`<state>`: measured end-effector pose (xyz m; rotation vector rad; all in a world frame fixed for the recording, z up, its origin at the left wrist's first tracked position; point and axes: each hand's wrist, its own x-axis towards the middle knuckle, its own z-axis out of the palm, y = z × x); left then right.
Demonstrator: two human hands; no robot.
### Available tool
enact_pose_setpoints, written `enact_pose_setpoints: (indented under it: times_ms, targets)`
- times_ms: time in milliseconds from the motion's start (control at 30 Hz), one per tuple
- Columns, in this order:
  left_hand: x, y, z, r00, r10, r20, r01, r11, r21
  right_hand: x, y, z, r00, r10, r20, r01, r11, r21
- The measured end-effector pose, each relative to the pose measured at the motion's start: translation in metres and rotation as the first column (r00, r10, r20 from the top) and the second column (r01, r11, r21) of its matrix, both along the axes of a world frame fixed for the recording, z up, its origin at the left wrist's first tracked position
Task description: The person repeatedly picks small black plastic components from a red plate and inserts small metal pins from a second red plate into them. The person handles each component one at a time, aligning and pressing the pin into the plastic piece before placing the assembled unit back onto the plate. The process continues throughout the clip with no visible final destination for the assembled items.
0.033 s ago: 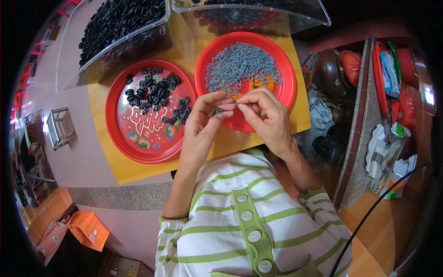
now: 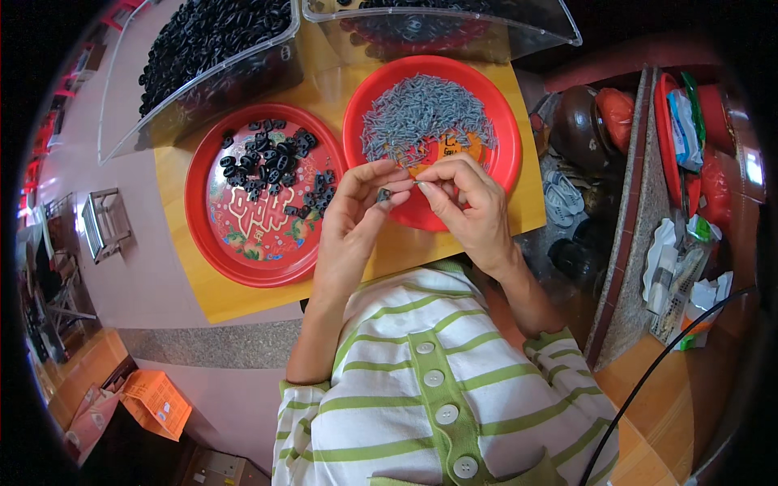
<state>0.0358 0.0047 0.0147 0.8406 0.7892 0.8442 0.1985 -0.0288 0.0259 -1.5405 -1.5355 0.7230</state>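
Note:
My left hand [image 2: 355,219] pinches a small black plastic piece [image 2: 383,194] between thumb and fingers. My right hand [image 2: 474,206] holds a thin grey pin [image 2: 416,182] at its fingertips, with the tip right beside the black piece. Both hands hover over the near edge of a red plate [image 2: 496,166] that carries a heap of grey pins [image 2: 425,117]. To the left, a second red plate [image 2: 239,239] with a printed pattern holds several loose black pieces [image 2: 275,162].
The plates rest on a yellow wooden tabletop [image 2: 243,300]. Two clear plastic bins [image 2: 215,49] [image 2: 454,24] with black parts stand behind them. Sandals [image 2: 559,202] and a cluttered stone ledge [image 2: 632,267] lie to the right. An orange crate [image 2: 154,401] sits on the floor lower left.

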Motion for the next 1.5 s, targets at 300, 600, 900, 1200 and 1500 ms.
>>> enact_pose_setpoints:
  times_ms: [300, 600, 900, 1200, 1500]
  targets:
    - [-0.008, -0.001, -0.002, 0.992, 0.032, 0.124, -0.022, 0.996, -0.081, -0.004, 0.004, -0.002, 0.999, 0.037, -0.009, -0.037, 0.999, 0.016]
    - [-0.018, 0.0, -0.007, 0.998, 0.065, 0.012, -0.064, 0.995, -0.078, -0.016, 0.006, 0.006, 0.992, 0.096, -0.079, -0.1, 0.994, -0.047]
    - [-0.031, 0.004, -0.005, 0.957, 0.118, -0.264, -0.091, 0.989, 0.112, -0.024, 0.014, 0.005, 0.982, 0.074, -0.174, -0.084, 0.995, -0.048]
    - [-0.033, 0.007, -0.003, 0.983, 0.185, -0.013, -0.185, 0.982, -0.047, -0.032, 0.02, -0.002, 0.979, 0.083, -0.187, -0.085, 0.996, -0.002]
    - [-0.039, 0.01, -0.008, 0.975, 0.221, -0.011, -0.221, 0.971, -0.09, -0.035, 0.025, -0.001, 0.976, 0.106, -0.192, -0.117, 0.992, -0.048]
